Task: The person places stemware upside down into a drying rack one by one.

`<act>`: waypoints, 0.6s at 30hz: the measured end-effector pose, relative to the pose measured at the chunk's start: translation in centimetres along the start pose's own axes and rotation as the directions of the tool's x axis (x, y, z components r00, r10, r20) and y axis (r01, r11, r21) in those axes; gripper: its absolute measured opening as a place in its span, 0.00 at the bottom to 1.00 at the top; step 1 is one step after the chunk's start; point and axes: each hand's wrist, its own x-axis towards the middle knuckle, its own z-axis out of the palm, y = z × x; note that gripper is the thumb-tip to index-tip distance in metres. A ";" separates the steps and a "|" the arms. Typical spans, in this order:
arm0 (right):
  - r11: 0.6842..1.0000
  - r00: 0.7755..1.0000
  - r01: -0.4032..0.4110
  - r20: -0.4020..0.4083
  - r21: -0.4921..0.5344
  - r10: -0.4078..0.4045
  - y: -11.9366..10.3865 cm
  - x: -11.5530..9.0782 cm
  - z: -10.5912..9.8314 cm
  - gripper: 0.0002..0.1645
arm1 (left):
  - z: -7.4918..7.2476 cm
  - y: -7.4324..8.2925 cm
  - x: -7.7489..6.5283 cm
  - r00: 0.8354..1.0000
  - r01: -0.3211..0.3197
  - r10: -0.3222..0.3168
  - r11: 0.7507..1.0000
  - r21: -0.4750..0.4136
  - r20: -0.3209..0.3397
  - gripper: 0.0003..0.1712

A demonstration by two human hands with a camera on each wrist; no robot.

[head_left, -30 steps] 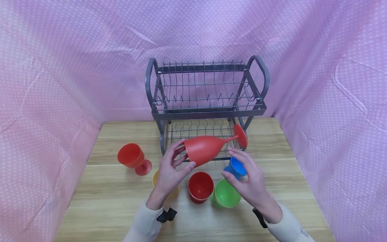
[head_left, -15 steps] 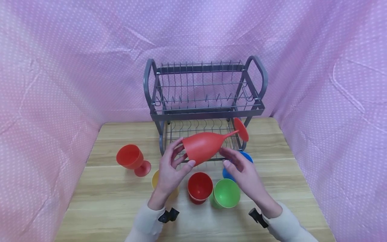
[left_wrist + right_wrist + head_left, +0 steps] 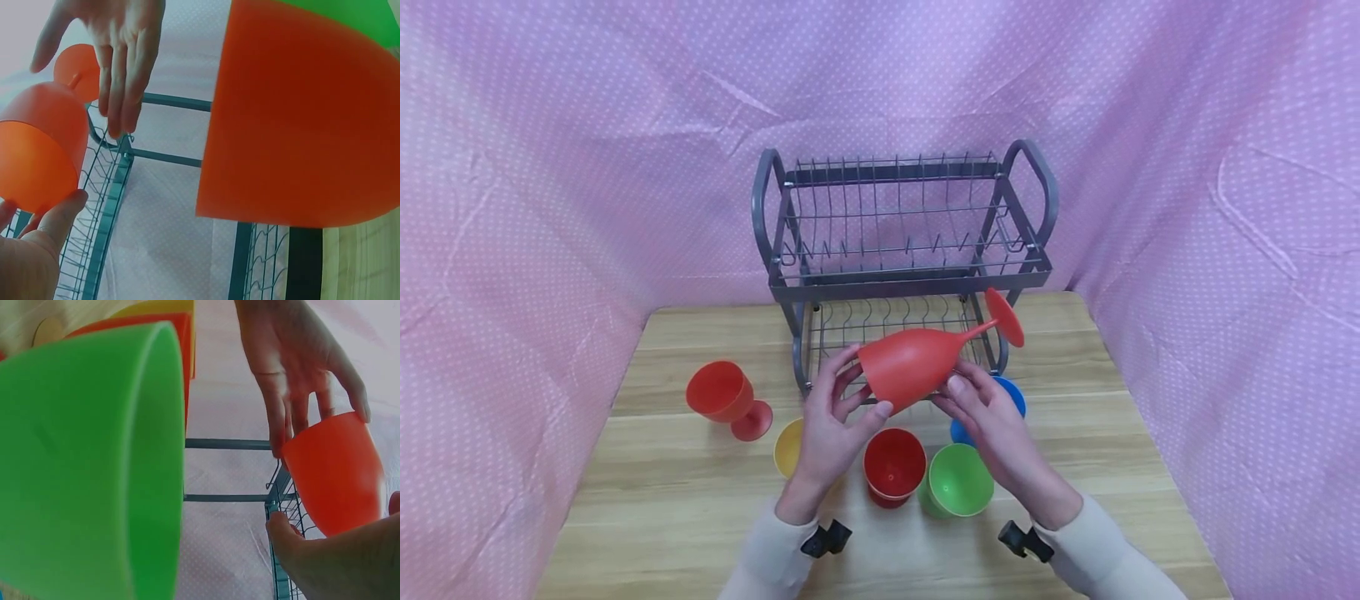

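Note:
A red plastic wine goblet [image 3: 913, 362] is held tilted in the air, its bowl to the left and its foot [image 3: 1004, 317] up to the right. My left hand [image 3: 831, 429] grips it at the rim, thumb below and fingers on the far side. By the lower right of the bowl is my right hand [image 3: 1003, 433]; in the left wrist view this right hand [image 3: 128, 37] has long straight fingers beside the goblet, and contact is hard to tell. Below stand a red cup [image 3: 895, 467], a green cup [image 3: 961, 481], a partly hidden yellow cup [image 3: 787, 450] and a blue cup [image 3: 1011, 396].
A two-tier grey dish rack [image 3: 910, 287] stands behind the hands at the back of the wooden table [image 3: 647, 517]. Another red goblet [image 3: 721, 392] stands to the left. Pink dotted cloth [image 3: 880, 75] surrounds the table.
My right hand has moved left and in under the goblet's bowl. The goblet's foot has risen slightly, while my left hand has kept its grip at the rim.

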 end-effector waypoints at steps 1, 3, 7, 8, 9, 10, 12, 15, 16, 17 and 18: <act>1.000 1.000 -0.008 -0.006 0.014 0.008 -0.1 0.1 0.1 0.36 | 0.1 0.0 0.0 1.000 0.002 -0.002 1.000 0.000 -0.003 0.44; 0.999 1.000 -0.022 -0.019 0.040 0.022 -0.2 0.1 0.4 0.35 | 0.2 0.0 -0.1 1.000 0.011 -0.011 1.000 -0.002 -0.004 0.43; 0.997 0.998 -0.033 -0.046 0.070 0.037 -0.5 0.2 0.9 0.34 | 0.4 0.0 -0.2 1.000 0.010 -0.010 1.000 -0.004 -0.002 0.44; 0.997 0.998 -0.033 -0.051 0.071 0.037 -0.6 0.2 1.0 0.34 | 0.5 -0.1 -0.2 1.000 0.009 -0.009 1.000 -0.005 -0.001 0.44; 0.997 0.998 -0.032 -0.054 0.073 0.036 -0.7 0.3 1.1 0.34 | 0.6 -0.1 -0.2 1.000 0.007 -0.007 1.000 -0.007 -0.002 0.44; 0.997 0.998 -0.030 -0.055 0.073 0.034 -0.7 0.3 1.2 0.34 | 0.6 -0.1 -0.2 1.000 0.007 -0.007 1.000 -0.010 -0.003 0.44; 0.997 0.998 -0.022 -0.060 0.074 0.027 -0.7 0.3 1.3 0.33 | 0.8 -0.2 -0.2 1.000 0.010 -0.010 1.000 -0.015 -0.001 0.44; 0.997 0.998 0.000 -0.068 0.076 0.005 -0.7 0.4 1.3 0.32 | 1.1 -0.3 -0.4 1.000 0.026 -0.026 0.999 -0.025 0.012 0.44; 0.997 0.997 0.007 -0.074 0.076 -0.001 -0.8 0.5 1.3 0.32 | 1.2 -0.3 -0.4 0.999 0.030 -0.029 0.999 -0.028 0.018 0.44; 0.997 0.997 0.013 -0.081 0.077 -0.007 -0.8 0.5 1.3 0.32 | 1.3 -0.3 -0.4 0.999 0.029 -0.029 0.999 -0.027 0.024 0.44; 0.997 0.996 0.018 -0.088 0.078 -0.011 -0.8 0.5 1.3 0.32 | 1.4 -0.4 -0.5 0.999 0.029 -0.028 0.999 -0.027 0.030 0.44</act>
